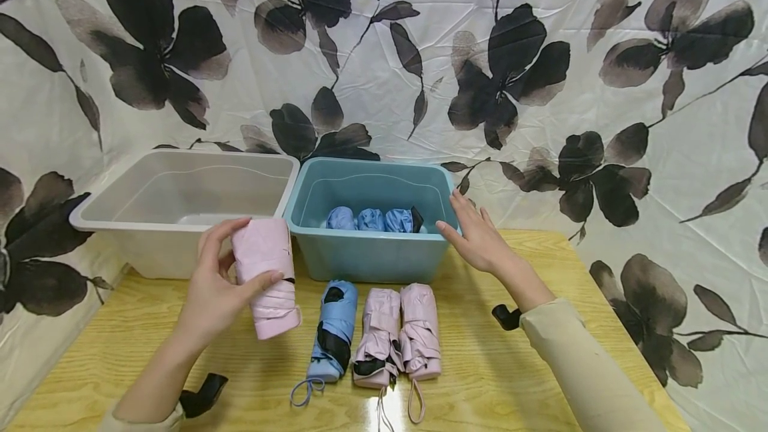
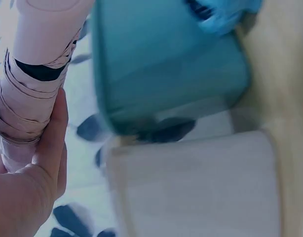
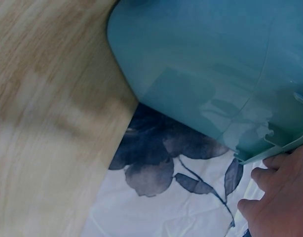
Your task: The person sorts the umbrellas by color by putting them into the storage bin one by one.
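My left hand (image 1: 222, 279) holds a pink folded umbrella (image 1: 264, 272) above the table, in front of the grey bin, thumb across its near side and fingers behind. In the left wrist view the same umbrella (image 2: 30, 94) stands wrapped in its strap. My right hand (image 1: 477, 235) has its fingers extended at the right rim of the blue bin (image 1: 372, 259); whether they touch it I cannot tell. Several blue folded umbrellas (image 1: 371, 220) lie inside that bin. On the table before it lie a blue umbrella (image 1: 333, 329) and two pink umbrellas (image 1: 379, 335), side by side.
The grey bin (image 1: 162, 252) stands left of the blue one, their rims nearly meeting. Both sit at the back of the wooden table (image 1: 486, 365), against a floral cloth (image 1: 396, 112). Cord loops from the lying umbrellas point toward the near edge.
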